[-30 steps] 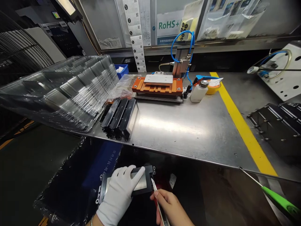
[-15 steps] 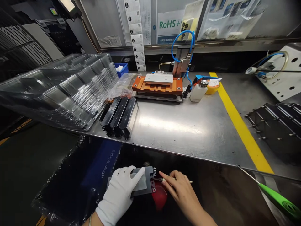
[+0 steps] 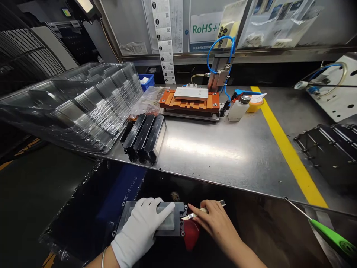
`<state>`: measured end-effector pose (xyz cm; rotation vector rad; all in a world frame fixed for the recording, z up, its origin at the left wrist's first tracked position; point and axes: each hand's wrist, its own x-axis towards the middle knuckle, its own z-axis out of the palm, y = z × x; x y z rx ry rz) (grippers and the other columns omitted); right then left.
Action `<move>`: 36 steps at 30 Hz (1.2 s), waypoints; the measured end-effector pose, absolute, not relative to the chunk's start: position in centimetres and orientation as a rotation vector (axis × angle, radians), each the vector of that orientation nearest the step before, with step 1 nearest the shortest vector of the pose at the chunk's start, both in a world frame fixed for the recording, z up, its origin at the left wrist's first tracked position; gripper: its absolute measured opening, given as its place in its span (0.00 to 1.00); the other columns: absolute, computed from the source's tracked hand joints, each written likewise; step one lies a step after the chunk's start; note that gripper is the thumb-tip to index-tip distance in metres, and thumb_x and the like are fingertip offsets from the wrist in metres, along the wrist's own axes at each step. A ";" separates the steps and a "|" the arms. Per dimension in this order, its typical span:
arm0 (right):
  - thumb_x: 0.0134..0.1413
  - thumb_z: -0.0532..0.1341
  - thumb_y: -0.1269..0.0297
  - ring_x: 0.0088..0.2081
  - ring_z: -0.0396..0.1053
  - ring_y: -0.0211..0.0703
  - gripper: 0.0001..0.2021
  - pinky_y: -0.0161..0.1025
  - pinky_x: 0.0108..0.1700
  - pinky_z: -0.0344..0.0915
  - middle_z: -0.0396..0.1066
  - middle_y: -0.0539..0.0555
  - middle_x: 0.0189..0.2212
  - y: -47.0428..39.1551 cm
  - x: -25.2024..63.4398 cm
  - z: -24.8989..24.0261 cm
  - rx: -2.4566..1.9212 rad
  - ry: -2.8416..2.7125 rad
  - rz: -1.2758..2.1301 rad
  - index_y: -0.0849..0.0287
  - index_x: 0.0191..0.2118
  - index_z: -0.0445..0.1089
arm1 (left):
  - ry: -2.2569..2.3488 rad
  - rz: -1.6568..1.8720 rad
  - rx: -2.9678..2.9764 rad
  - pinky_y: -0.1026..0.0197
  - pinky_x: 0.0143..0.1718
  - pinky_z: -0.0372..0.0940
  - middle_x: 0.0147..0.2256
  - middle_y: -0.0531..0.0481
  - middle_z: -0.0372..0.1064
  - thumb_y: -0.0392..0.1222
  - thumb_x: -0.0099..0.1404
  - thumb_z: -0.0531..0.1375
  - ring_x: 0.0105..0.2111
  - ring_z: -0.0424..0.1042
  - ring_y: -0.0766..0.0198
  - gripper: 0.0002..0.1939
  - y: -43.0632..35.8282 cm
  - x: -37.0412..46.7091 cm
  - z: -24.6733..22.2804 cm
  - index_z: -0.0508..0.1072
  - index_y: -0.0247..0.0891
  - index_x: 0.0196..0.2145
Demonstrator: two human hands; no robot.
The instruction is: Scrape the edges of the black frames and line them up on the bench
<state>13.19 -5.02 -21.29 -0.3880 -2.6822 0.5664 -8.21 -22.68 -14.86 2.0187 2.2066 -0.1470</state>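
Note:
White-gloved, my left hand (image 3: pixel 143 225) grips a flat dark grey plastic part (image 3: pixel 177 219) with a paler rectangular panel on its upper face. Small round metal-lined holes show at the part's corners. My bare right hand (image 3: pixel 216 219) holds a snap-off utility knife (image 3: pixel 205 210), its blade (image 3: pixel 189 216) at the notched right end of the part. Whether the blade touches the plastic I cannot tell. Below that end a red object (image 3: pixel 191 234) is partly visible, its kind unclear.
Several black plastic parts (image 3: pixel 143 137) stand at the steel table's (image 3: pixel 200 149) left. Behind them are clear trays (image 3: pixel 92 108), an orange fixture (image 3: pixel 189 100) and a white bottle (image 3: pixel 238 108). A green-handled screwdriver (image 3: pixel 331 238) juts out at the table's front right.
The knife has turned, so its blade now shows more broadly and points down-left at the part's end. The grey part lies more level, with its left end in sight.

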 end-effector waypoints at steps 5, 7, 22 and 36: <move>0.69 0.56 0.61 0.38 0.67 0.46 0.17 0.43 0.40 0.66 0.69 0.58 0.38 -4.7 13.1 -21.5 -0.319 -2.709 0.635 0.46 0.61 0.69 | 2.014 -0.261 2.070 0.45 0.44 0.64 0.51 0.41 0.65 0.23 0.44 0.55 0.44 0.68 0.47 0.49 -21.7 -8.8 -12.7 0.57 0.50 0.64; 0.69 0.56 0.60 0.38 0.68 0.45 0.17 0.43 0.41 0.67 0.70 0.57 0.38 -4.7 13.3 -21.6 -0.288 -2.713 0.667 0.46 0.60 0.69 | 1.945 -0.237 2.074 0.45 0.42 0.64 0.50 0.42 0.66 0.26 0.46 0.57 0.43 0.67 0.47 0.44 -21.3 -9.0 -11.9 0.59 0.50 0.61; 0.67 0.46 0.38 0.19 0.67 0.38 0.29 0.33 0.27 0.63 0.71 0.51 0.18 -9.8 13.0 -19.6 -1.066 -2.191 2.263 0.60 0.36 0.71 | 2.279 -0.092 1.967 0.42 0.50 0.63 0.54 0.38 0.65 0.22 0.47 0.56 0.51 0.68 0.45 0.48 -22.3 -7.5 -15.0 0.59 0.51 0.64; 0.67 0.46 0.38 0.18 0.65 0.37 0.31 0.32 0.25 0.60 0.67 0.49 0.16 -9.4 12.6 -18.7 -1.056 -2.268 2.183 0.60 0.38 0.73 | 2.368 0.012 2.045 0.43 0.47 0.64 0.52 0.39 0.64 0.21 0.47 0.56 0.47 0.68 0.47 0.47 -22.4 -7.4 -14.7 0.58 0.48 0.64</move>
